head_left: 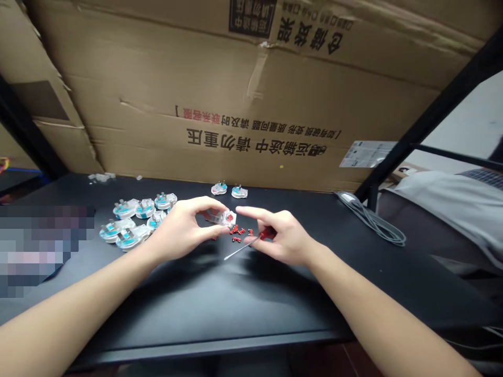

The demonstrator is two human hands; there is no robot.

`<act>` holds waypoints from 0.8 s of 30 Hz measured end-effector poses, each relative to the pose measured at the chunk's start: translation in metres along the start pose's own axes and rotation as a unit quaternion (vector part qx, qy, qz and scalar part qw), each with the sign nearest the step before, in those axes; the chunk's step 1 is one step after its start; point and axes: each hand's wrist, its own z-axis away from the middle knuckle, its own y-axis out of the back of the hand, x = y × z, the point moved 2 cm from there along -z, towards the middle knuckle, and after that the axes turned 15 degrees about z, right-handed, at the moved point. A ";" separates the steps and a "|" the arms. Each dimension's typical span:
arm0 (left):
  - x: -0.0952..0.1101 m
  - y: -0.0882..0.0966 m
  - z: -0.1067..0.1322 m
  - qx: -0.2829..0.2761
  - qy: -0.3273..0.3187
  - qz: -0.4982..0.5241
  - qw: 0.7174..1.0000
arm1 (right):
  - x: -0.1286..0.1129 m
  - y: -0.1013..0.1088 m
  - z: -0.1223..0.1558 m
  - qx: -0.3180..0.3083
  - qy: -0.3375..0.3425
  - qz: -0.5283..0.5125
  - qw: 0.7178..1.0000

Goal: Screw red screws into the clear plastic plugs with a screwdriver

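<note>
Well, a slip could scatter screws

The left grip (181,230) pinched a clear plug (223,218) over the black counter (251,298), and the right grip (285,238) pinched a red screwdriver (251,242). One bump could have scattered the tiny red screws (236,230) lying just beneath.

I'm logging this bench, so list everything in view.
desk: one, black, under everything.
cardboard sheet: one, tan with black print, behind the desk.
clear plugs with teal parts: eight, clear and teal, six left, two at back.
small red parts: several, red, scattered between the hands.
plastic scraps: a few, clear, back left.
cable: one coil, grey, desk's right side.
screwdriver: one, red handle, in the right hand.
left hand: one, bare, holding a ninth plug.
right hand: one, bare, pinching the screwdriver.
</note>
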 end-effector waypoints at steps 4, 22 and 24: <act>0.001 0.001 -0.001 0.048 0.051 0.129 0.989 | 0.004 0.008 -0.002 0.074 -0.062 0.044 0.994; 0.008 -0.004 0.006 0.044 0.048 0.253 0.965 | -0.019 0.020 -0.003 0.163 -0.029 0.024 0.986; 0.009 -0.004 0.006 0.042 0.051 0.247 0.967 | -0.019 0.020 -0.003 0.160 -0.030 0.021 0.987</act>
